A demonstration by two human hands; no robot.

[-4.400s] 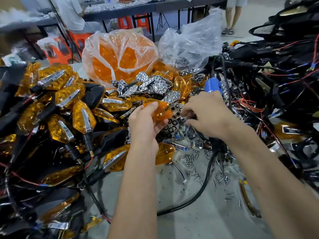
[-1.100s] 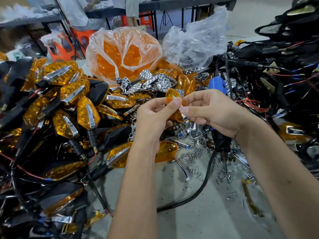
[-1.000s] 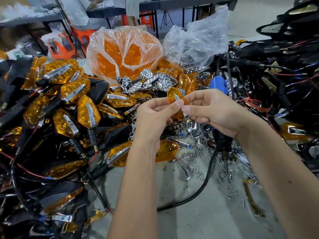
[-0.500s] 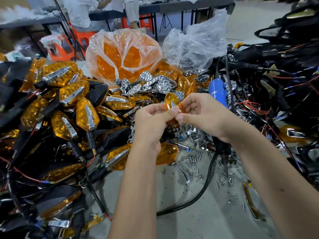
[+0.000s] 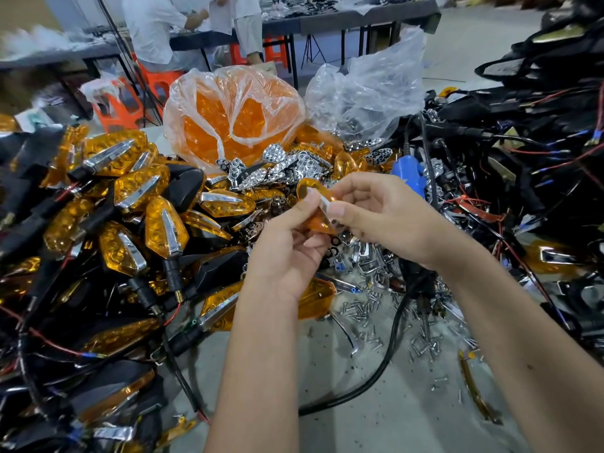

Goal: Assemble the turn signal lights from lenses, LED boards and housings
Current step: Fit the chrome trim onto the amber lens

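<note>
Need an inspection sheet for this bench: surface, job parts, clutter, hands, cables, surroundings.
Surface: grey bench top, bare patch near the wearer.
Job's things: amber lens held between both hands; assembled turn signals piled left; bag of amber lenses; chrome reflectors.
Clutter: loose screws; empty clear bag.
Hands: left hand and right hand both pinch the lens.
Cables: black cord; wired housings piled right.
Surroundings: people at a far table, orange stools.
</note>
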